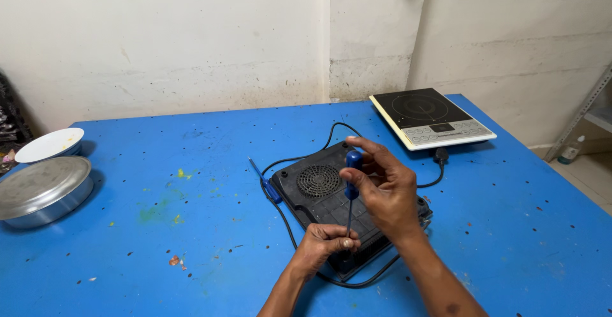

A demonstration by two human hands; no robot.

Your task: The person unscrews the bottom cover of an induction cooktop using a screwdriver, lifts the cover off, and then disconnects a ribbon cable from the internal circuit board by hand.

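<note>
In the head view, an induction cooker [338, 205] lies upside down, its black underside with the round fan grille up, on the blue table [159, 228], near the middle of the front edge. The right hand [386, 192] is closed around the blue handle of a screwdriver [351, 183] and holds it upright, with the thin shaft pointing down to the base of the cooker. The left hand [322, 243] is closed in a loose fist around the lower end of the shaft and rests on the black base, steadying the tip; the tip itself is hidden under the fingers. The step in hand seems to be working on a screw at the near side of the base. The next move, I judge, calls for turning the handle while the shaft stays straight. A second blue screwdriver [264, 180] lies on the table just beside the cooker's left side. The black power cord [299, 157] loops around the cooker. Another cooker [430, 118], top side up, sits toward the far right corner, and a steel lid [41, 189] and a white bowl [50, 145] are at the left edge.
</note>
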